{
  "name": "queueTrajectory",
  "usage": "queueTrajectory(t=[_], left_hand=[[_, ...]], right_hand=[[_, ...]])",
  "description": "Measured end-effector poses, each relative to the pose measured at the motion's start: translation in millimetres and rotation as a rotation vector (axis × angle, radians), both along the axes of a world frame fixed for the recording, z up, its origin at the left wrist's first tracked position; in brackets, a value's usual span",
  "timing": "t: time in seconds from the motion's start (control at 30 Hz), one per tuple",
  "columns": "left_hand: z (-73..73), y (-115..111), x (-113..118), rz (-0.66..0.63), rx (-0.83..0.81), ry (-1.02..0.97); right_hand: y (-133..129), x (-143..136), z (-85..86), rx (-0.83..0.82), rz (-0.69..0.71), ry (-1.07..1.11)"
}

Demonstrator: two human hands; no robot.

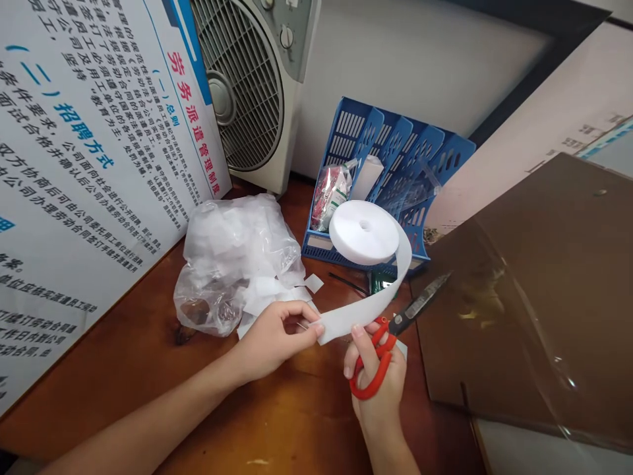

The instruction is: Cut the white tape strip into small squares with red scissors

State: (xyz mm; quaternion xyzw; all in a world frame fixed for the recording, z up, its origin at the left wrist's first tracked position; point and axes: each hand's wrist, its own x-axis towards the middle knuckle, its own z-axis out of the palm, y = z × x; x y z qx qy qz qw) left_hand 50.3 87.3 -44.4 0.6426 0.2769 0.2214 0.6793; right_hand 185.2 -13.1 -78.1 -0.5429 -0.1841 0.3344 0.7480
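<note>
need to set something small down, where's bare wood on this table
Bare tabletop lies between left forearm and right forearm, and again between left forearm, lettered board and clear plastic bag. It's crowded around the bag and blue file rack, with white cut pieces and the white tape roll.
</note>
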Motion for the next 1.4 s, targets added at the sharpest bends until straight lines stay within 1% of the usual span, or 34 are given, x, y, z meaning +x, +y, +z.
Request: queueTrajectory(t=[0.17, 0.27, 0.33, 0.4, 0.47, 0.53, 0.67, 0.83, 0.93, 1.07, 1.17, 1.3, 1.4], left_hand=[[-3.1, -3.0, 0.5, 0.003, 0.030, 0.002], [-4.4, -3.8, 0.4, 0.047, -0.003, -0.020], [-4.5, -3.3, 0.9, 0.056, -0.071, -0.045], [-4.8, -2.2, 1.9, 0.038, -0.130, -0.047], [-5.3, -1.1, 2.8, 0.047, -0.144, -0.038], [-5.6, -0.7, 3.4, 0.079, -0.120, -0.038], [-3.9, -1.3, 3.5, 0.114, -0.061, -0.043], [-1.3, 0.5, 3.6, 0.116, -0.040, -0.019], [-2.8, 3.2, 3.7, 0.089, -0.056, -0.001], [-6.0, 3.5, 3.8, 0.054, -0.066, -0.003], [-6.8, -0.3, 4.2, 0.078, -0.034, -0.003], [-6.1, -5.6, 5.3, 0.124, -0.006, 0.023], [-3.3, -4.8, 5.0, 0.184, 0.010, 0.045]], right_hand=[[-1.6, -1.9, -10.7, -0.071, 0.033, 0.003], [-1.3, -5.3, -9.6, -0.094, 0.011, 0.001], [-0.6, -6.3, -6.5, -0.066, -0.003, 0.006], [-0.1, -6.1, -4.0, -0.018, 0.013, 0.007], [0.0, -5.1, -3.2, 0.015, 0.036, 0.008], [-0.2, -4.0, -3.8, 0.016, 0.039, 0.019], [-1.5, -2.6, -3.5, -0.048, 0.042, 0.029], [-1.7, -1.1, 1.1, -0.084, 0.048, 0.043], [-0.3, 1.1, -1.1, -0.108, 0.047, 0.042], [0.8, 3.0, -8.3, -0.129, 0.063, -0.017], [1.0, 1.3, -10.5, -0.147, 0.054, -0.046], [1.2, 1.2, -5.6, -0.162, 0.021, -0.130], [-0.4, 9.0, 0.1, -0.188, 0.016, -0.209]])
